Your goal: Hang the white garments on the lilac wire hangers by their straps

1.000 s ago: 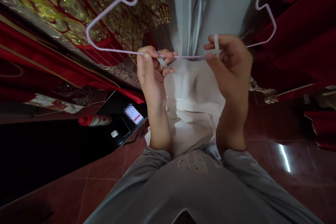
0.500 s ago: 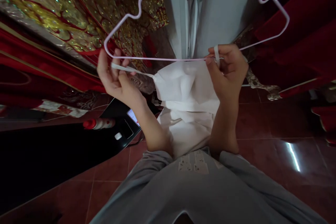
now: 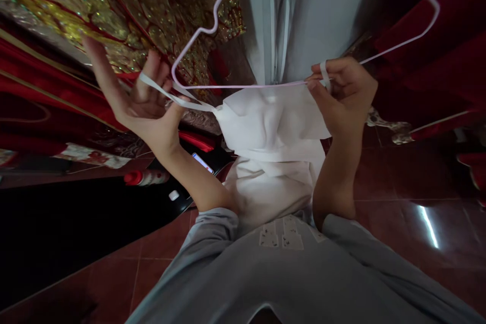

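A pale pink hanger [image 3: 224, 87] spans the space in front of me, its lower bar level. My right hand [image 3: 343, 88] is closed in a pinch on that bar, and a thin white strap [image 3: 324, 73] loops over its fingers. At the left corner of the hanger, my left hand [image 3: 146, 96] has its fingers spread wide. Another white strap [image 3: 159, 88] is looped round them and runs taut past the thumb to a white cloth garment [image 3: 271, 121]. The garment hangs below the bar, in folds against my front.
Gold sequined and red garments [image 3: 125, 5] hang at the left, dark red cloth [image 3: 429, 76] at the right. Behind the hanger stand pale grey panels [image 3: 326, 10]. A black table [image 3: 76, 223] at left carries a red-capped bottle [image 3: 146, 177], a phone [image 3: 202, 162] and a small white case [image 3: 173, 195].
My left hand has moved left, away from the hanger corner, spreading its fingers and stretching the strap into a wider loop. My right hand and the hanger have shifted right.
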Tool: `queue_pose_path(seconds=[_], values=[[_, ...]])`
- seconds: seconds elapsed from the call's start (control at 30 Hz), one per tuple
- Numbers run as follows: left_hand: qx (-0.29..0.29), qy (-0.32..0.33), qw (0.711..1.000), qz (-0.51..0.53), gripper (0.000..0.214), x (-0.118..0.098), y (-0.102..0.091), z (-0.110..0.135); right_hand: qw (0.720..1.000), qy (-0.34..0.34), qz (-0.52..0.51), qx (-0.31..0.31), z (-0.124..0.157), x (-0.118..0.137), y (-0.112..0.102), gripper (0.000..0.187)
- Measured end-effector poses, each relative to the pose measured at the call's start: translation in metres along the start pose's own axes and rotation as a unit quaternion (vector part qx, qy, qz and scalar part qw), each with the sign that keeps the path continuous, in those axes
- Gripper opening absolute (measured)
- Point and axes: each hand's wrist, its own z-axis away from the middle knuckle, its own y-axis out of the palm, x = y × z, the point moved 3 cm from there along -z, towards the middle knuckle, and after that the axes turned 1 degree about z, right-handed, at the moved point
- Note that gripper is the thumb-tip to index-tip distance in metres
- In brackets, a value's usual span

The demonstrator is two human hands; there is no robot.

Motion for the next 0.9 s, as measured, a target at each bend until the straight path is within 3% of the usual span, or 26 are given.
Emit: queue_pose_path(seconds=[0.07,0.2,0.3,0.43,0.53,0.6,0.67,0.73,0.77,0.83,0.9], values=[[0.001,-0.019,1.000,0.001,0.128,-0.005,0.002,-0.003,1.000,-0.007,0.000,0.001,0.001,-0.002,0.003,0.031],[0.055,-0.071,0.995,0.037,0.081,-0.035,0.023,-0.016,1.000,-0.021,0.007,0.004,0.003,0.001,0.005,0.026],[0.076,-0.167,0.982,0.050,0.061,-0.049,0.040,-0.031,1.000,-0.024,0.016,-0.006,0.004,0.005,0.003,0.021],[0.173,-0.226,0.959,-0.009,0.075,-0.049,0.060,-0.050,1.000,-0.019,0.004,-0.010,0.005,0.007,0.002,0.019],[0.143,-0.287,0.947,-0.010,0.061,-0.045,0.070,-0.059,1.000,-0.024,-0.017,-0.008,0.005,0.007,0.004,0.018],[0.152,-0.274,0.949,-0.018,0.053,-0.044,0.072,-0.060,0.999,-0.026,-0.028,-0.012,0.006,0.007,0.006,0.019],[0.182,-0.182,0.966,-0.027,0.050,-0.044,0.070,-0.056,0.999,-0.023,-0.037,-0.012,0.008,0.006,0.009,0.022],[0.154,-0.078,0.985,-0.017,0.040,-0.039,0.062,-0.044,0.999,-0.018,-0.045,-0.013,0.009,0.005,0.012,0.025],[0.099,-0.060,0.993,-0.008,0.029,-0.032,0.056,-0.035,0.999,-0.015,-0.046,-0.016,0.010,0.005,0.013,0.027],[0.015,-0.074,0.996,0.039,0.012,-0.016,0.050,-0.010,0.999,-0.008,-0.048,-0.020,0.010,0.004,0.015,0.030],[-0.007,-0.136,0.986,0.093,0.010,-0.001,0.057,0.019,0.999,-0.002,-0.046,-0.021,0.010,0.003,0.016,0.032]])
